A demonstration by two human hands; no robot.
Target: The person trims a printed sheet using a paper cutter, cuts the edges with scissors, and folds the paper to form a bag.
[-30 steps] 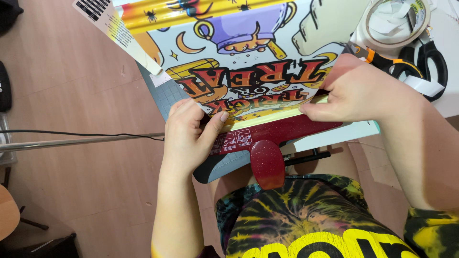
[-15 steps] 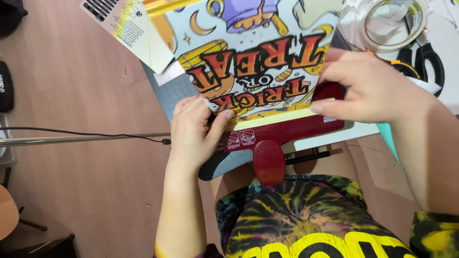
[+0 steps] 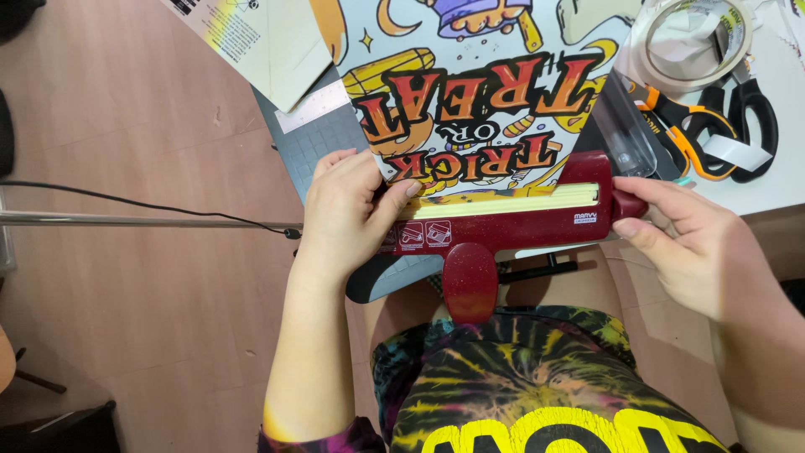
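Left hand (image 3: 348, 210): lay curled over the left end of the red punch tool (image 3: 503, 226), thumb pinning the printed sheet (image 3: 478, 92).
Right hand (image 3: 683, 239): fingers loosely bent, touching the tool's right end.
Edges: tool overhung the white table (image 3: 780, 168) edge, above the lap.
Room: scissors (image 3: 713, 126) and tape roll (image 3: 692, 42) crowded the right; wooden floor (image 3: 126, 126) lay open to the left.

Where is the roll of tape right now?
In the head view, the tape roll lies at the top right on the white table, just above the scissors and right of the colourful poster.
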